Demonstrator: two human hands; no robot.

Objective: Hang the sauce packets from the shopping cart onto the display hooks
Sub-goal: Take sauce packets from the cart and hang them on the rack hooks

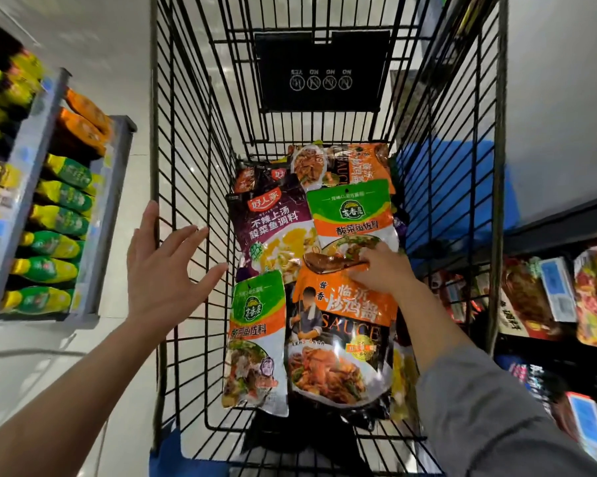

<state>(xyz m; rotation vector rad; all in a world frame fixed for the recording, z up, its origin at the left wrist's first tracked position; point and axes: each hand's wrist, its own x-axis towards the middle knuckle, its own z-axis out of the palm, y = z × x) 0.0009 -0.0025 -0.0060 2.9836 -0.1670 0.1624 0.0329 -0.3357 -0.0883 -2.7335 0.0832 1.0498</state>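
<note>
Several sauce packets lie in the black wire shopping cart [187,166]. My right hand [383,268] reaches down into the cart and pinches the top edge of an orange sauce packet [341,339] with a stir-fry picture. Beside it lie a green-and-orange packet [257,339], a second one of the same kind [352,215], a purple packet [273,228] and another orange packet [352,163] at the far end. My left hand [166,270] hovers with spread fingers over the cart's left rim, holding nothing.
On the left, a display rack [32,187] holds rows of hanging green-yellow packets [59,218] and orange packets [83,122]. On the right, dark shelves [558,228] carry more packaged goods [531,297]. A blue object [445,187] lies beyond the cart's right side.
</note>
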